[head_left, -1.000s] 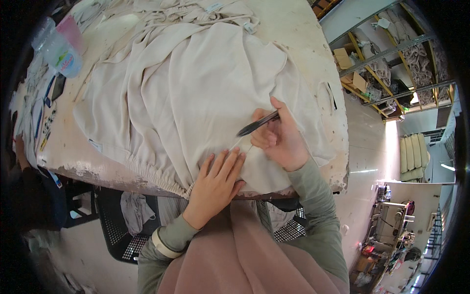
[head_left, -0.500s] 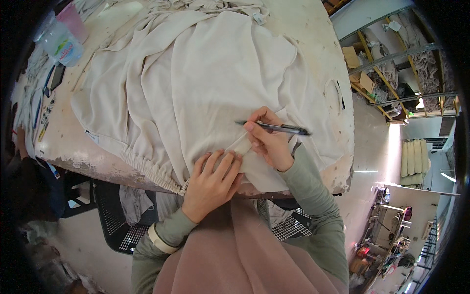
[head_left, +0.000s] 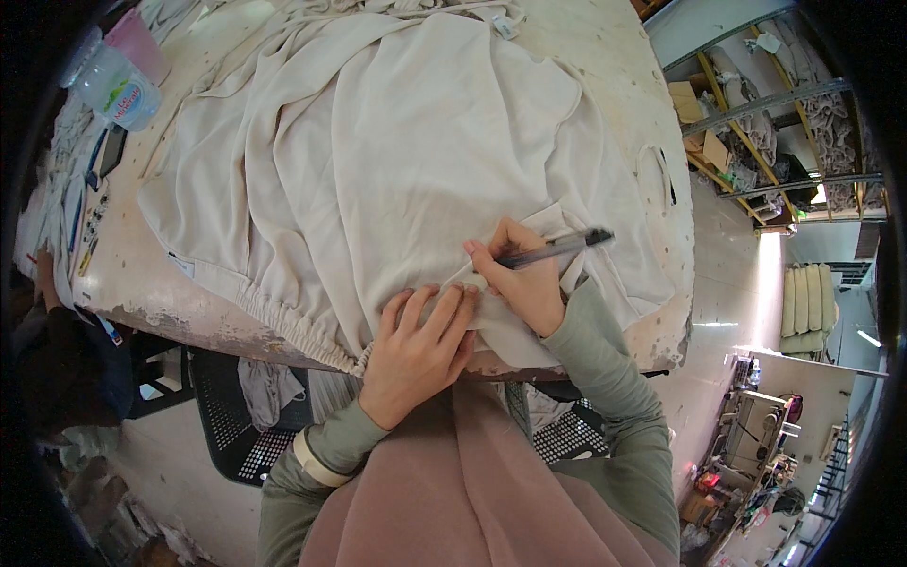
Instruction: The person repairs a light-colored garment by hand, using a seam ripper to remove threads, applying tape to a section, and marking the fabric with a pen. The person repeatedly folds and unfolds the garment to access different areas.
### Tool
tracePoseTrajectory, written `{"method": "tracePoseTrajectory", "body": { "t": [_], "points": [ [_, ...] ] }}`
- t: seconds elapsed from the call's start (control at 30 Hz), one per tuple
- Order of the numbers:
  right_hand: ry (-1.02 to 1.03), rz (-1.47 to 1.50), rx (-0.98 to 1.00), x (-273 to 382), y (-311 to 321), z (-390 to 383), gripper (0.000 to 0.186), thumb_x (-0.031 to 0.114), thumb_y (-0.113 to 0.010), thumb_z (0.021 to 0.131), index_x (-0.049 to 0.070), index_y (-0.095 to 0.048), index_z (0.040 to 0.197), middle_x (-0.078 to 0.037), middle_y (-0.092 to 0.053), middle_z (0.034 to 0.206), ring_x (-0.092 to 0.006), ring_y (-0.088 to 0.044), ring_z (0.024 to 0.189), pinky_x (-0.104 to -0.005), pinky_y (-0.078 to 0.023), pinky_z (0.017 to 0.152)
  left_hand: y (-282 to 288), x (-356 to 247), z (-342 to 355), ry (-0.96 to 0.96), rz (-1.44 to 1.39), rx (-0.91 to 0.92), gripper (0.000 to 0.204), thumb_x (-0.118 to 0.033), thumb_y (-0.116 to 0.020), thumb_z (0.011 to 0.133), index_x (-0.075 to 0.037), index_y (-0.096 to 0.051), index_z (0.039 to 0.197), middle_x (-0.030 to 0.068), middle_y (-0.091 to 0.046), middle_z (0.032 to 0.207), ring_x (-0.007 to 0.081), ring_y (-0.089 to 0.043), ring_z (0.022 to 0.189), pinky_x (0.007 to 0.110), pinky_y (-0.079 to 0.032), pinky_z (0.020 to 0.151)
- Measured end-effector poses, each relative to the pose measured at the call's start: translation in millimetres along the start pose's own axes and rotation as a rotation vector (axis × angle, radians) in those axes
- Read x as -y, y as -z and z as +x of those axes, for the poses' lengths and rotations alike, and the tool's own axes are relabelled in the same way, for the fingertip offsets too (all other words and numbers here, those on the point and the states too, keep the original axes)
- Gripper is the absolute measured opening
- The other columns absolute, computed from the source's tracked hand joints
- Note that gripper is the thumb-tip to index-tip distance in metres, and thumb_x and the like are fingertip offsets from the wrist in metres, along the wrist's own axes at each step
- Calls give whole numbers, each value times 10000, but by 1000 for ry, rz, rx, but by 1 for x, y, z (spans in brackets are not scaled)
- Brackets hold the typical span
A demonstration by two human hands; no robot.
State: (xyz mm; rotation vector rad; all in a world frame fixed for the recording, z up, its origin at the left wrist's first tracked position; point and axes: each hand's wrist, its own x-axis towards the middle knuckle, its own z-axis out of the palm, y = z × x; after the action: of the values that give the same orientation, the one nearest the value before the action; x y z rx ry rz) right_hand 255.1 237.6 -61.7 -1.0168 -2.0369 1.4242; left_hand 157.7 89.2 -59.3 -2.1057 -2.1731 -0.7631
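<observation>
A cream garment (head_left: 425, 142) with loose folds lies spread over the worn table. Its gathered elastic waistband (head_left: 283, 317) runs along the near left side. My left hand (head_left: 420, 345) rests palm down on the near edge of the cloth, fingers stretched out. Just right of it, my right hand (head_left: 522, 282) grips a dark pen (head_left: 557, 249) between thumb and fingers, low over a folded part of the fabric. The pen's back end points right; its tip is hard to make out by my fingers.
At the far left of the table (head_left: 132, 283) stand a clear plastic bottle (head_left: 115, 90) and a pink cup (head_left: 140, 45). A black basket (head_left: 222, 416) with cloth sits below the near edge. Another person's arm (head_left: 44, 279) shows at left. Shelves (head_left: 756, 113) stand at right.
My right hand has turned the pen from lying across above the cloth to a writing hold, lower down. My left hand stays on the garment.
</observation>
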Motion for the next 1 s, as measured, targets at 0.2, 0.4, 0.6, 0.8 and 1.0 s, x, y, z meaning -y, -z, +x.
{"method": "tracePoseTrajectory", "body": {
  "t": [0.2, 0.4, 0.6, 0.8, 1.0],
  "points": [
    [177, -155, -35, -2, -1, -4, 281, 77, -664, 804, 32, -457, 620, 32, -427, 540, -37, -354, 529, -238, -312, 460, 0, 0, 0, -2, -2, 5, 440, -225, -608, 792, -61, -575, 1199, 64, -545, 1147, 240, -519, 1045, 412, -409, 921],
    [116, -122, -30, -7, -4, -2, 255, 167, -680, 775, 18, -517, 648, -100, -524, 513, -164, -499, 444, -300, -405, 455, -1, 1, -1, -8, 0, -2, 437, -225, -607, 792, -56, -577, 1193, 66, -547, 1147, 240, -516, 1052, 414, -409, 921],
    [58, -108, 50, -6, -2, -2, 252, 72, -666, 809, 10, -481, 649, -3, -510, 549, -46, -523, 533, -213, -405, 480, -2, 1, -1, -5, -3, -1, 430, -225, -609, 790, -55, -580, 1184, 68, -547, 1147, 241, -515, 1054, 415, -409, 919],
    [115, -149, 3, 0, -2, -2, 247, 74, -669, 796, 12, -490, 636, 1, -477, 529, -32, -426, 520, -229, -364, 470, -3, 1, -1, -3, 4, -7, 434, -228, -613, 789, -59, -575, 1187, 66, -544, 1139, 239, -516, 1052, 414, -410, 916],
    [78, -57, -24, -3, -2, -2, 236, 53, -658, 797, 11, -485, 643, -2, -484, 529, -41, -479, 504, -223, -379, 454, 0, 0, 0, 2, 8, 2, 433, -224, -610, 794, -59, -571, 1193, 62, -530, 1144, 236, -509, 1050, 409, -409, 913]
  ]
}}
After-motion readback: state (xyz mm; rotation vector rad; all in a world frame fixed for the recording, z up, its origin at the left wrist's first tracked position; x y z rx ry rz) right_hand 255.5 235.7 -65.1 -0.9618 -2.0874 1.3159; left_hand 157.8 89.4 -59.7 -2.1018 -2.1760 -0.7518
